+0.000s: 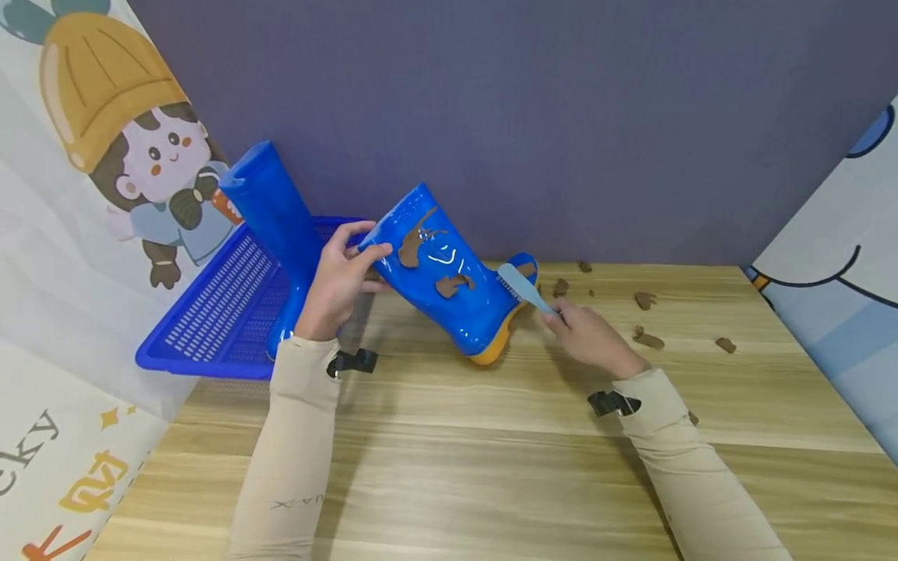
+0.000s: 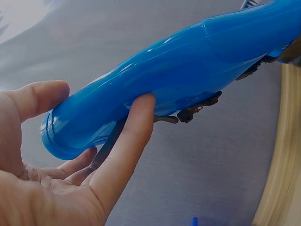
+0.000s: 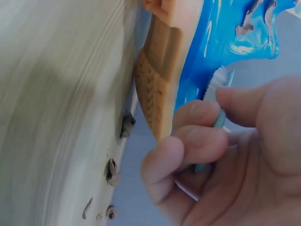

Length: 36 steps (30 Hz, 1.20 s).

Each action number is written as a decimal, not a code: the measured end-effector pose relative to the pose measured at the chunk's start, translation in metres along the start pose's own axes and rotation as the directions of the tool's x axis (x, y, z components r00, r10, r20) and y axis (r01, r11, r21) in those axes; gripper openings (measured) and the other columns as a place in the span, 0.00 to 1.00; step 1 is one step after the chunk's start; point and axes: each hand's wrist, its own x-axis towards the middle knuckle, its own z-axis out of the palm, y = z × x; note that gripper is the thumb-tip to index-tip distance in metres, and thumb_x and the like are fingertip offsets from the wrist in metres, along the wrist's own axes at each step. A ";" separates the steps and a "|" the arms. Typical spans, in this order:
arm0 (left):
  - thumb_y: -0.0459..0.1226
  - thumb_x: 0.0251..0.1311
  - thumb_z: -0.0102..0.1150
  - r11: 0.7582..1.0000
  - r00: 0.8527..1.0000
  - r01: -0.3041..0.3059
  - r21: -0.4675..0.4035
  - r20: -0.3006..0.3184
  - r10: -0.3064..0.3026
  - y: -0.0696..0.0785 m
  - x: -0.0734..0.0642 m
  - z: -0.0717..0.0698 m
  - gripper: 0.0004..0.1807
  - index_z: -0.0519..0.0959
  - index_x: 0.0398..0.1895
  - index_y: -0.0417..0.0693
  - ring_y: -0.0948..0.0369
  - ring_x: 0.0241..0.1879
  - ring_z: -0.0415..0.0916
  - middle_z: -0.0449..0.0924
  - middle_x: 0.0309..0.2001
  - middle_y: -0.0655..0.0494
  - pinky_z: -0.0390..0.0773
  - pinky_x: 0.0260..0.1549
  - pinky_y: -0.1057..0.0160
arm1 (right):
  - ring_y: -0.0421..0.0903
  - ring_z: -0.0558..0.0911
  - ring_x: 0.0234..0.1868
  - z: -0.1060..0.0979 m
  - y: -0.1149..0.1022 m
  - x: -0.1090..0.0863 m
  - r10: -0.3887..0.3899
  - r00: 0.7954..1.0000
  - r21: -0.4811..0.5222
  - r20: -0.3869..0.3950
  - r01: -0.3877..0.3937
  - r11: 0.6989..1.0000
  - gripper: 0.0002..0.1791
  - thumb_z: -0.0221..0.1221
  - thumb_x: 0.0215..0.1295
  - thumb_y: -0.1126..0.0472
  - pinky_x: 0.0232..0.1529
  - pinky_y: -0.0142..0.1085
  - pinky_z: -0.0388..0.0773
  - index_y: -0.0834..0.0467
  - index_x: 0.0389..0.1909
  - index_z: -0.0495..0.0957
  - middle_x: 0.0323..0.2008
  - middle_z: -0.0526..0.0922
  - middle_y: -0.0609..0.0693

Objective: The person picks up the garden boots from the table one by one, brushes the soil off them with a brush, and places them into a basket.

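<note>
A blue rain boot [image 1: 470,315] with an orange sole [image 1: 494,347] is tilted over the table, its heel low and its toe to the right. Brown mud patches [image 1: 412,248] cling to its shaft. My left hand [image 1: 337,280] grips the boot's top edge, thumb on one side and fingers on the other. In my right hand [image 1: 592,339] is the handle of a light blue brush [image 1: 522,284]. Its white bristles [image 3: 217,81] touch the boot's foot, just above the sole, in the right wrist view.
A second blue boot [image 1: 277,214] stands in a blue plastic basket [image 1: 210,362] at the left. Several brown mud pieces [image 1: 648,340] lie on the wooden table [image 1: 449,467], right of the held boot. Behind rises a grey panel [image 1: 526,117].
</note>
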 end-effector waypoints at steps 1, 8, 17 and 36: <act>0.39 0.72 0.60 1.000 1.000 -0.001 0.001 0.002 0.001 0.000 0.000 0.000 0.29 0.63 0.72 0.48 0.59 0.35 0.89 0.76 0.62 0.32 0.90 0.38 0.52 | 0.43 0.62 0.18 -0.001 0.000 0.000 0.009 1.000 -0.003 -0.007 -0.009 1.000 0.13 0.45 0.83 0.56 0.19 0.34 0.61 0.62 0.44 0.70 0.21 0.64 0.47; 0.40 0.71 0.61 1.000 1.000 -0.005 0.008 0.012 0.005 0.000 0.001 -0.001 0.30 0.63 0.72 0.48 0.59 0.34 0.89 0.77 0.60 0.34 0.90 0.36 0.55 | 0.43 0.62 0.17 -0.007 0.000 -0.002 0.037 0.999 -0.008 -0.019 -0.038 0.999 0.13 0.45 0.83 0.55 0.18 0.34 0.61 0.62 0.43 0.70 0.20 0.64 0.47; 0.40 0.71 0.61 1.000 1.000 -0.009 0.022 0.009 0.009 -0.002 0.001 -0.004 0.31 0.63 0.73 0.48 0.59 0.41 0.86 0.74 0.62 0.38 0.90 0.36 0.56 | 0.44 0.63 0.18 -0.012 0.004 -0.001 0.065 0.995 -0.047 -0.076 -0.069 0.997 0.14 0.45 0.83 0.54 0.19 0.35 0.60 0.61 0.45 0.69 0.22 0.65 0.49; 0.41 0.71 0.62 0.999 1.000 -0.015 0.038 0.012 0.015 -0.001 0.001 0.002 0.32 0.62 0.73 0.48 0.52 0.48 0.85 0.73 0.65 0.37 0.90 0.35 0.58 | 0.43 0.61 0.17 -0.016 0.013 -0.003 0.146 0.985 0.021 -0.093 -0.144 0.989 0.14 0.46 0.83 0.54 0.17 0.35 0.59 0.62 0.45 0.70 0.21 0.65 0.49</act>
